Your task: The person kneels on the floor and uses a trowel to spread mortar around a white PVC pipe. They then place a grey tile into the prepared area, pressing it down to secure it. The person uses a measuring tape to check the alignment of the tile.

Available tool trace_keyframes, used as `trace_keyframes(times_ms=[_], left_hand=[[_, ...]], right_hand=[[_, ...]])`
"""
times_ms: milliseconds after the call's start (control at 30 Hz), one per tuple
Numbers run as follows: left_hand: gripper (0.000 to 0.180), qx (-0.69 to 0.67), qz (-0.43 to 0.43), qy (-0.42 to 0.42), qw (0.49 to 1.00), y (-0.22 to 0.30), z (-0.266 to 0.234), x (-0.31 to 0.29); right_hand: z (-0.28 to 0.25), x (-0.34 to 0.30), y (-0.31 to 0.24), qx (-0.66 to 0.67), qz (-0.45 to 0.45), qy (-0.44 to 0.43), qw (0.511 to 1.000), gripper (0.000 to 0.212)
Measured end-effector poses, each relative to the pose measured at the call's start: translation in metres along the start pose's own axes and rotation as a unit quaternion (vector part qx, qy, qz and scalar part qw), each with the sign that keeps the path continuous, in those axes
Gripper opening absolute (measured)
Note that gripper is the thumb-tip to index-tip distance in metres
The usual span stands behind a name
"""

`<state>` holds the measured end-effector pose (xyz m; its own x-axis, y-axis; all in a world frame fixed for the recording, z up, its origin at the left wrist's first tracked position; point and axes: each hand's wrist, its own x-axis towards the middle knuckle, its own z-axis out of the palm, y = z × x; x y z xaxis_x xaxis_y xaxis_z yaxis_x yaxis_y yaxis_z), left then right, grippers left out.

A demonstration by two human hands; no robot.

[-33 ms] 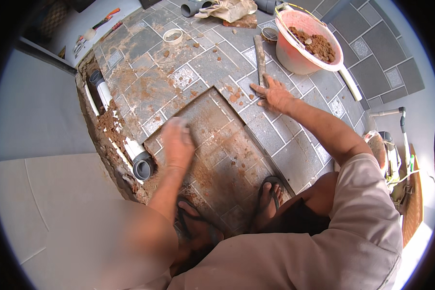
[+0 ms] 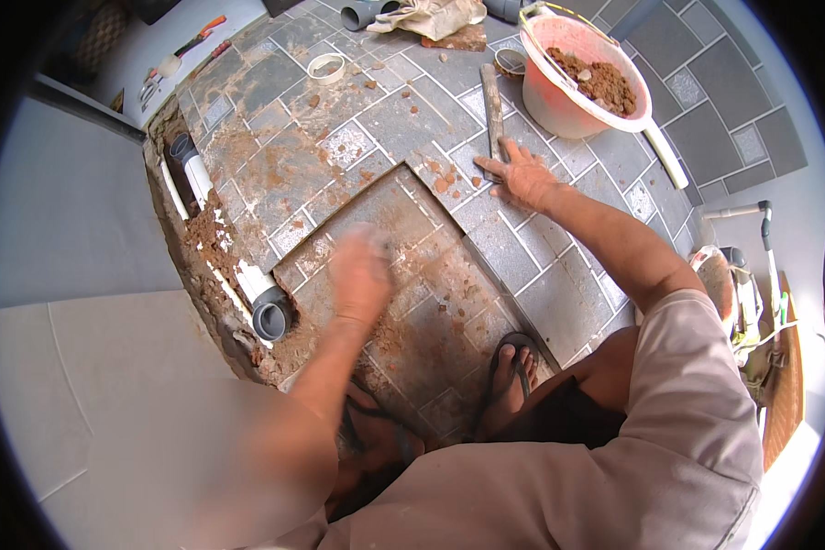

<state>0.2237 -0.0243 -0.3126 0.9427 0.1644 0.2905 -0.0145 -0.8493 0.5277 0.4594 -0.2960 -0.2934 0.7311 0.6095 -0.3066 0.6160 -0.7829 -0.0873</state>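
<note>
My left hand (image 2: 359,275) is over the sunken rectangular patch of tiles (image 2: 426,362), which is dusted with brown soil. Motion smears its fingers, so whether they hold anything is hidden. My right hand (image 2: 525,179) rests on the raised grey tiles beyond the patch's right edge, its fingers spread. Just by its fingertips lies a long, narrow, dirt-covered bar (image 2: 493,110). Small reddish-brown crumbs (image 2: 445,179) are scattered between that hand and the corner of the recess.
A pink-white bucket (image 2: 568,101) of brown rubble stands at the far right, beside a white pipe (image 2: 665,156). Along the left wall runs a dug trench with a grey pipe socket (image 2: 272,316). A cream ring (image 2: 326,69) lies on the far tiles. My sandalled foot (image 2: 509,371) is on the recess.
My left hand has moved to the right across the sunken tiles. My right hand stays in place on the raised tiles.
</note>
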Motion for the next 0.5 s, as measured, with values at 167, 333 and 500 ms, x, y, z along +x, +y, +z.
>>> trace_keyframes(times_ms=[167,333,500], left_hand=[[0.038,-0.056,0.211,-0.167,0.961,0.095,0.101,-0.010],[0.057,0.221,0.183,-0.217,0.933,0.073,0.116,0.059],[0.061,0.306,0.222,-0.219,0.899,0.014,0.097,0.100]], right_hand=[[0.015,0.002,0.026,0.040,-0.062,0.049,0.996,0.053],[0.023,-0.038,0.060,0.031,-0.084,0.132,0.987,0.048],[0.031,-0.043,0.067,0.030,-0.067,0.122,0.990,0.049]])
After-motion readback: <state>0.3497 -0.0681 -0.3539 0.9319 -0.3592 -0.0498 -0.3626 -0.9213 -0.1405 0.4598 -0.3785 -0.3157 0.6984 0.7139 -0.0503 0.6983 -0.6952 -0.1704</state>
